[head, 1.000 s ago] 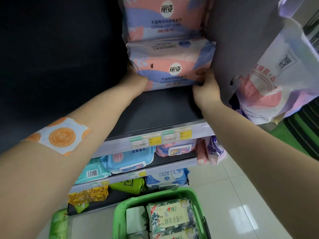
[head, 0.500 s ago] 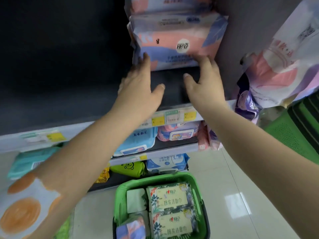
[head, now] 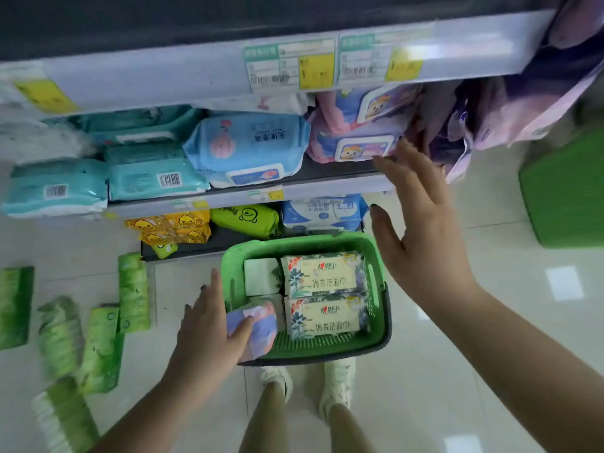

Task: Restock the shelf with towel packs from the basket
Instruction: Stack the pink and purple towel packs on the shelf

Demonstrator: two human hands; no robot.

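Green packs (head: 98, 341) lay scattered on the floor (head: 457, 371) at far left, with teal packs (head: 153, 178) on the shelf (head: 327, 191) above them; next I saw my left hand (head: 209, 335) at the basket's near-left corner, fingers spread, thumb laid on a pink-and-blue towel pack (head: 258, 325); I could not tell if it gripped; the green basket (head: 376, 282) sat on the floor under the shelf, holding two floral packs (head: 327, 299) and a white one (head: 261, 276); my right hand (head: 421, 230) hung wide open above its right rim, holding nothing.

Green basket (head: 379, 289) on tiled floor (head: 490, 371)
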